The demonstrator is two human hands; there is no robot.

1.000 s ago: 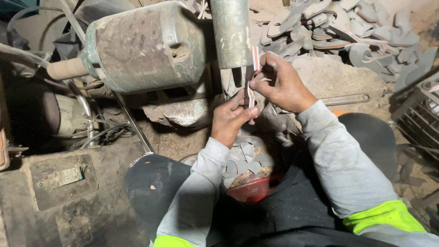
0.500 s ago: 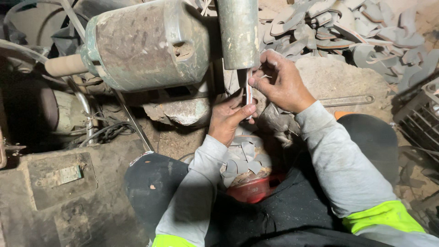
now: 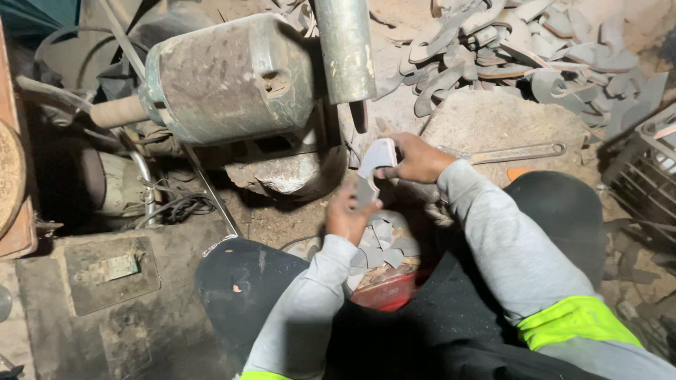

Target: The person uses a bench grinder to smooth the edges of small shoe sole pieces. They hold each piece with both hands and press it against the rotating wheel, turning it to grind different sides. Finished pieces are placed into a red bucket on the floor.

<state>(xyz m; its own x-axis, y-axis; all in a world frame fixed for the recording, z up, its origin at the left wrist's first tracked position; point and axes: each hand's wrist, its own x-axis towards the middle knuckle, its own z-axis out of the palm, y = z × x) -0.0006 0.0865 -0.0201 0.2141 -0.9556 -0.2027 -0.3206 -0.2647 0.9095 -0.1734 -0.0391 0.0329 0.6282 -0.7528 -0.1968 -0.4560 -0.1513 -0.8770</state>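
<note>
Both my hands hold one flat, curved grey metal blade blank (image 3: pixel 372 171). My left hand (image 3: pixel 346 214) grips its lower end. My right hand (image 3: pixel 417 158) pinches its upper, wider end. The piece sits just below and in front of the grinder's grey cylindrical guard (image 3: pixel 344 49) and its dark wheel (image 3: pixel 359 116). Beneath my hands, between my knees, stands a red tub (image 3: pixel 384 290) filled with several similar grey blanks (image 3: pixel 380 243).
A large worn motor housing (image 3: pixel 232 77) with a wooden handle stands at the left. A heap of cut metal blanks (image 3: pixel 521 49) lies at the top right. A long wrench (image 3: pixel 507 152) rests on a dusty mound. A dark crate (image 3: pixel 644 165) is at the right edge.
My hands have drawn the blade blank down and away from the grinder wheel, and it now lies flatter, its broad face turned towards me.
</note>
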